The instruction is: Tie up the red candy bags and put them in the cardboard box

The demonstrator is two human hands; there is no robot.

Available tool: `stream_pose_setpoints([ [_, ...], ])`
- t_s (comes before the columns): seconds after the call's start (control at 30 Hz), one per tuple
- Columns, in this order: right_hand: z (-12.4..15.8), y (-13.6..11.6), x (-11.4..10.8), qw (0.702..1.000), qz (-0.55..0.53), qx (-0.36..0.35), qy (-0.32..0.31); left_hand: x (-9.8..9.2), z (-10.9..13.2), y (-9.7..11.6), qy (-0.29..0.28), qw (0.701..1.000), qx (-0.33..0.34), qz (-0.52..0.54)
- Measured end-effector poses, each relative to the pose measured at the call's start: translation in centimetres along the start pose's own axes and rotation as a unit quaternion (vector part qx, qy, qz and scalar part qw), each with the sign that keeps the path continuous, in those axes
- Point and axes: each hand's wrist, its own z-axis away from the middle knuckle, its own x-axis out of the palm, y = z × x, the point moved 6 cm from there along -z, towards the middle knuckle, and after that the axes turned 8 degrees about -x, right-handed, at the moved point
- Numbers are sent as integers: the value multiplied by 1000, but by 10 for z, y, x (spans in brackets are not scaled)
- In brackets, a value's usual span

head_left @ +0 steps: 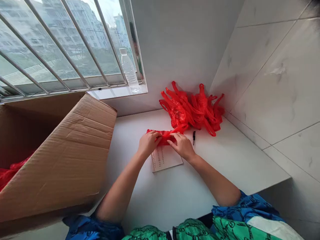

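Note:
Both my hands are on a red plastic bag (pixel 165 141), bunched into a flat strip over the far part of a notepad (pixel 172 160). My left hand (pixel 148 142) pinches the bag's left part between thumb and fingers. My right hand (pixel 183 146) grips its right part, and a loose red end pokes out beyond the fingers. Columns of small handwritten marks show on the notepad's near part; its far part is hidden under the bag and hands. A black pen (pixel 194 137) lies just right of my right hand.
Behind my hands, a heap of red plastic bags (pixel 195 108) lies against the wall. An open cardboard box (pixel 72 156) stands at the left with red plastic (pixel 12 171) inside. On the sill of the barred window is a clear bottle (pixel 130 71). Tiled wall (pixel 282 86) bounds the white table (pixel 232 163) on the right.

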Motion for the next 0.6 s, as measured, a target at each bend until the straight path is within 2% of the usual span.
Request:
stream_pose_setpoints([
  [0.1, 0, -9, -2, 1000, -14, -16, 23, -9, 15, 11, 8, 992, -11, 125],
  [0.2, -2, -13, -4, 998, -44, -21, 34, -13, 24, 6, -3, 967, -36, 252],
  [0.27, -3, -6, -11, 997, -49, -19, 52, -18, 29, -11, 18, 955, -65, 288],
  [0.37, -4, 10, -31, 994, -28, 6, 107, -27, 36, -48, 76, 936, -125, 320],
  [0.43, -3, 17, -42, 989, -31, 29, 140, -27, 41, -65, 80, 925, -147, 342],
  [0.5, -3, 10, -40, 989, -60, 29, 133, -20, 46, -69, 53, 921, -145, 357],
  [0.6, -1, -17, -15, 992, -110, -14, 52, -6, 50, -58, 13, 919, -131, 371],
])
